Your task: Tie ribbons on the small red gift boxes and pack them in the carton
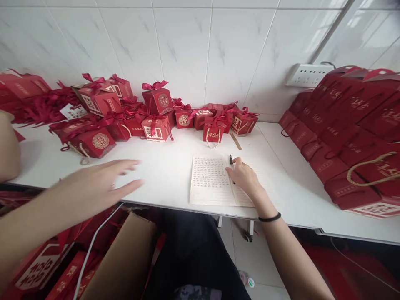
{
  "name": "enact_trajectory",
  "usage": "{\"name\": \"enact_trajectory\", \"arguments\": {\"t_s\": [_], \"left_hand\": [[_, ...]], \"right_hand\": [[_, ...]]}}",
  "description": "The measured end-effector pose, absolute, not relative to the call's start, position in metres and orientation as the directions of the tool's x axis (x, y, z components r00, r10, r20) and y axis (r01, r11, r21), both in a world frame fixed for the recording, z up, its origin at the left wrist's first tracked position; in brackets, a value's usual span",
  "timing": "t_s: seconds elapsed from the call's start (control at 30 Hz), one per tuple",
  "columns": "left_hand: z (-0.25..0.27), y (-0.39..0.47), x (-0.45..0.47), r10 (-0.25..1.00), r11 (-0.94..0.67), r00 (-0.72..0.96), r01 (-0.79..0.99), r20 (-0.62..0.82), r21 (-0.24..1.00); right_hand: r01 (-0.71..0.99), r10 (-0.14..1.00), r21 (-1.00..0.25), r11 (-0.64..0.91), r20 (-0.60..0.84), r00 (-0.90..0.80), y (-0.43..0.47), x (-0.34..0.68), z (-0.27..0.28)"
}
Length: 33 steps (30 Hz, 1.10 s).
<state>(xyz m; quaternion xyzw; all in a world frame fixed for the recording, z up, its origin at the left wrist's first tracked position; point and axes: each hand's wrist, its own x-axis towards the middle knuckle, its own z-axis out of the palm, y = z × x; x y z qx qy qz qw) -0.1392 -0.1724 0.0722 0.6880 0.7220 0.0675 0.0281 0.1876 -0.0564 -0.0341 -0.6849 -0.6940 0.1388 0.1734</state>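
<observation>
My left hand (109, 179), slightly blurred, hovers over the white table's front left part, fingers stretched out and thumb apart, with nothing in it. A notebook (212, 196) lies spread flat in front of me. Its left page carries rows of handwritten characters. My right hand (245, 177) rests over the notebook's middle fold, thumb and fingers closed around a dark pen (231, 159); part of the pen is hidden beneath the fingers. Beyond the notebook stands a small red gift box (213, 132) with a rope handle. A thin brownish strip (236, 141) lies beside it.
Red gift boxes with ribbons (100, 141) line the back and left of the table (159, 175). A tall stack of red boxes (337, 125) fills the right, below a power strip (308, 75). Another person's arm (9, 146) shows at left. A cardboard carton (125, 254) stands below.
</observation>
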Motion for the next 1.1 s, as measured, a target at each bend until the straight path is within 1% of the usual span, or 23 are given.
{"name": "enact_trajectory", "arguments": {"t_s": [0.07, 0.1, 0.13, 0.2, 0.23, 0.27, 0.3, 0.33, 0.37, 0.4, 0.43, 0.47, 0.5, 0.57, 0.67, 0.8, 0.93, 1.0, 1.1], "left_hand": [[0.066, -0.121, -0.096, 0.978, -0.193, 0.204, 0.961, -0.037, 0.198], [0.058, -0.096, -0.073, 0.945, -0.304, 0.323, 0.918, -0.039, 0.254], [0.048, -0.074, -0.051, 0.915, -0.381, 0.403, 0.875, -0.015, 0.297], [0.023, -0.036, -0.011, 0.865, -0.483, 0.497, 0.789, 0.066, 0.381], [0.01, -0.021, 0.004, 0.831, -0.538, 0.544, 0.739, 0.111, 0.406], [-0.003, -0.01, 0.017, 0.805, -0.574, 0.577, 0.695, 0.139, 0.433], [-0.015, -0.001, 0.026, 0.791, -0.589, 0.591, 0.664, 0.159, 0.461], [-0.025, 0.005, 0.032, 0.781, -0.597, 0.6, 0.637, 0.172, 0.487], [-0.034, 0.01, 0.036, 0.778, -0.596, 0.602, 0.621, 0.177, 0.509], [-0.04, 0.013, 0.037, 0.778, -0.594, 0.603, 0.615, 0.176, 0.519], [-0.045, 0.015, 0.036, 0.775, -0.595, 0.61, 0.613, 0.168, 0.519], [-0.049, 0.015, 0.035, 0.77, -0.599, 0.62, 0.616, 0.154, 0.512], [-0.051, 0.015, 0.033, 0.764, -0.602, 0.631, 0.622, 0.135, 0.501], [-0.05, 0.012, 0.029, 0.751, -0.605, 0.654, 0.626, 0.091, 0.492], [-0.044, 0.005, 0.028, 0.723, -0.604, 0.689, 0.603, 0.041, 0.522], [-0.039, 0.0, 0.032, 0.673, -0.609, 0.739, 0.551, 0.005, 0.57], [-0.04, 0.0, 0.035, 0.678, -0.612, 0.734, 0.547, 0.024, 0.572], [-0.042, 0.0, 0.035, 0.679, -0.615, 0.733, 0.546, 0.03, 0.57], [-0.044, 0.001, 0.035, 0.687, -0.618, 0.726, 0.549, 0.045, 0.563]], "right_hand": [[0.894, 0.998, -0.444, 0.056, 0.056, -0.035, -0.056, 0.184, -0.034], [0.887, 0.997, -0.457, 0.07, 0.06, -0.048, -0.056, 0.184, -0.034], [0.876, 0.996, -0.475, 0.08, 0.067, -0.054, -0.055, 0.187, -0.034], [0.859, 0.996, -0.507, 0.075, 0.083, -0.038, -0.057, 0.195, -0.033], [0.837, 0.995, -0.543, 0.062, 0.098, -0.009, -0.059, 0.201, -0.032], [0.78, 0.992, -0.623, 0.048, 0.119, 0.034, -0.063, 0.206, -0.032], [0.671, 0.987, -0.741, 0.043, 0.134, 0.086, -0.068, 0.211, -0.032], [0.5, 0.982, -0.865, 0.048, 0.133, 0.135, -0.074, 0.215, -0.032], [0.282, 0.979, -0.957, 0.061, 0.113, 0.172, -0.081, 0.217, -0.032], [0.06, 0.979, -0.996, 0.072, 0.082, 0.189, -0.089, 0.217, -0.032], [-0.116, 0.98, -0.99, 0.076, 0.053, 0.19, -0.096, 0.216, -0.032], [-0.215, 0.981, -0.973, 0.079, 0.039, 0.188, -0.102, 0.213, -0.033], [-0.264, 0.981, -0.96, 0.09, 0.04, 0.189, -0.108, 0.209, -0.034], [-0.27, 0.976, -0.954, 0.132, 0.079, 0.202, -0.116, 0.198, -0.037], [-0.175, 0.971, -0.973, 0.154, 0.117, 0.206, -0.123, 0.183, -0.045], [-0.122, 0.975, -0.99, 0.072, 0.044, 0.218, -0.127, 0.178, -0.05], [-0.071, 0.973, -0.997, 0.039, 0.022, 0.228, -0.122, 0.181, -0.047], [0.013, 0.971, -1.0, 0.013, 0.016, 0.238, -0.118, 0.181, -0.045], [0.173, 0.953, -0.98, -0.099, -0.044, 0.299, -0.114, 0.178, -0.043]]}}
